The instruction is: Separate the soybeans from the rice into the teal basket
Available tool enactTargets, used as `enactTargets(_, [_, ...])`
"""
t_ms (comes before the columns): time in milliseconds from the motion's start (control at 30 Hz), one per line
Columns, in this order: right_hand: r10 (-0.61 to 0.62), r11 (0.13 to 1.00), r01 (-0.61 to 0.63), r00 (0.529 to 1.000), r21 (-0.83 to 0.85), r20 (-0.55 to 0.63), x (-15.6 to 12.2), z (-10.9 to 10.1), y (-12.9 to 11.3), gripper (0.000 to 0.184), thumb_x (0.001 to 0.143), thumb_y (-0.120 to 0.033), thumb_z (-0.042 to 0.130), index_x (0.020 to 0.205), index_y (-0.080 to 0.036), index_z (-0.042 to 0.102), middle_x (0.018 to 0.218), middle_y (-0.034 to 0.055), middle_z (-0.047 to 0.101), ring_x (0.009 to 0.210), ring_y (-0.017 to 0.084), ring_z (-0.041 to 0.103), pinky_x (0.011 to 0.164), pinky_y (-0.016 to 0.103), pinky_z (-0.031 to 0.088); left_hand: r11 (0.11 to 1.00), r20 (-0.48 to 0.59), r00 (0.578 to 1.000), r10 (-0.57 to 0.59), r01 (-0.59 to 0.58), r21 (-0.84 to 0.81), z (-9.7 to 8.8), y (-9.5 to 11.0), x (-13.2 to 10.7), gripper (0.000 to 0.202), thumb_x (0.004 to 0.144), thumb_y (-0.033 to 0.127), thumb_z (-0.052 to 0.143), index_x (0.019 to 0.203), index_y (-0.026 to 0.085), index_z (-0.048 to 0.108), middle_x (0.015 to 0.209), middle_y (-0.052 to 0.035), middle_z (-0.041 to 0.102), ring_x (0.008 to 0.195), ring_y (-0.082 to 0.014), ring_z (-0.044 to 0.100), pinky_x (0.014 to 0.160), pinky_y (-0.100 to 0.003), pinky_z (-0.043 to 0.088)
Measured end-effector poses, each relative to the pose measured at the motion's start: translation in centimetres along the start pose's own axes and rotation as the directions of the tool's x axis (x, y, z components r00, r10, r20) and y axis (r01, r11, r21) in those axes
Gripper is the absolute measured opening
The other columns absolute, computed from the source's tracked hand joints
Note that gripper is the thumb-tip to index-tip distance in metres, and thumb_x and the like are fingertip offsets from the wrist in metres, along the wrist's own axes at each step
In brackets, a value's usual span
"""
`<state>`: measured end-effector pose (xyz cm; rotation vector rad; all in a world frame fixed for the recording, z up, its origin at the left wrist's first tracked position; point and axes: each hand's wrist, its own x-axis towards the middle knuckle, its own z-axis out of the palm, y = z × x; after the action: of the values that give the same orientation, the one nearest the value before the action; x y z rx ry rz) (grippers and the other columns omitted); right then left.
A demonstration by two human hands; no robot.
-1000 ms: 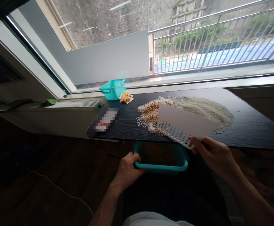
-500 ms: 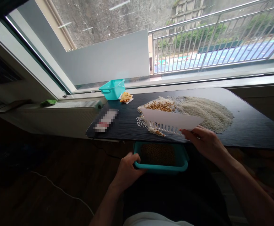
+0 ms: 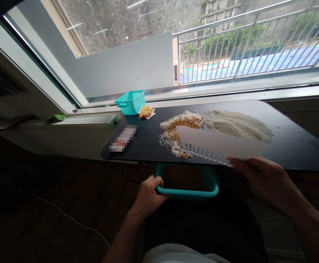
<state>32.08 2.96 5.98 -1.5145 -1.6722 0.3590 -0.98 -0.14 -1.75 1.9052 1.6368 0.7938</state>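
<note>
My left hand [image 3: 148, 193] is closed on the left rim of a teal plastic basin [image 3: 189, 193], just below the table's front edge. Yellow-brown beans [image 3: 185, 178] cover the bottom of this basin. My right hand [image 3: 263, 173] grips a white slotted scoop [image 3: 222, 141] by its right lower part and holds it tilted over the table. Behind the scoop, a mix of beans and rice [image 3: 188, 121] lies at the left, partly hidden by it. To the right spreads a wide pile of white rice [image 3: 238, 123].
The dark table [image 3: 148, 142] stands against a window. At its far left corner are a second teal basin [image 3: 133, 104] and a yellowish crumpled item [image 3: 146, 111] on white paper. A blurred-out flat object [image 3: 123, 138] lies on the left. A white cable [image 3: 68, 218] runs across the floor.
My right hand has moved the scoop to the right and nearer to me, uncovering more of the beans and rice at the left. My left hand stays on the basin.
</note>
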Motion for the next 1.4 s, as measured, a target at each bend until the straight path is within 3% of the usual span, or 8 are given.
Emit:
enactTargets(300, [0.079,0.989,-0.083,0.996,0.119,0.036,-0.7,-0.2,0.9,0.053,0.075,-0.077,0.067,0.062,-0.026,0.073,0.061,0.0022,0.069,0.057,0.020,0.060,0.052,0.031,0.048,1.000,-0.013,1.000,0.002,-0.002,-0.003,-0.1,0.2,0.1,0.025,0.070,0.022,0.074,0.062,0.020,0.050,0.068,0.0040,0.048,0.062,-0.0114,0.047,0.061,-0.023,0.032])
enactTargets(500, [0.088,0.988,-0.096,0.994,0.123,0.064,-0.8,-0.5,0.6,0.045,0.080,-0.067,0.070,0.069,-0.024,0.076,0.066,0.0036,0.071,0.064,0.021,0.064,0.060,0.032,0.052,1.000,-0.004,1.000,-0.011,0.011,-0.011,-0.2,0.3,0.1,0.026,0.069,0.023,0.074,0.062,0.020,0.050,0.068,0.0038,0.048,0.063,-0.0117,0.047,0.061,-0.024,0.031])
enactTargets(1000, [0.090,0.984,-0.099,0.994,0.149,0.069,-0.9,-0.6,-0.1,0.050,0.076,-0.072,0.072,0.066,-0.023,0.076,0.063,0.0040,0.069,0.058,0.019,0.059,0.053,0.030,0.049,1.000,0.005,1.000,-0.028,0.028,-0.013,-0.2,0.3,0.1,0.025,0.069,0.022,0.074,0.062,0.020,0.050,0.068,0.0040,0.047,0.063,-0.0117,0.047,0.062,-0.024,0.031])
enactTargets(1400, [0.086,0.985,-0.094,0.994,0.145,0.061,-0.9,-0.9,-0.6,0.051,0.074,-0.076,0.072,0.061,-0.027,0.071,0.060,0.0028,0.067,0.060,0.021,0.061,0.065,0.034,0.056,1.000,-0.006,1.000,-0.016,0.016,-0.002,-0.2,0.2,-0.1,0.025,0.069,0.022,0.074,0.062,0.020,0.051,0.067,0.0042,0.048,0.062,-0.0114,0.047,0.060,-0.023,0.032])
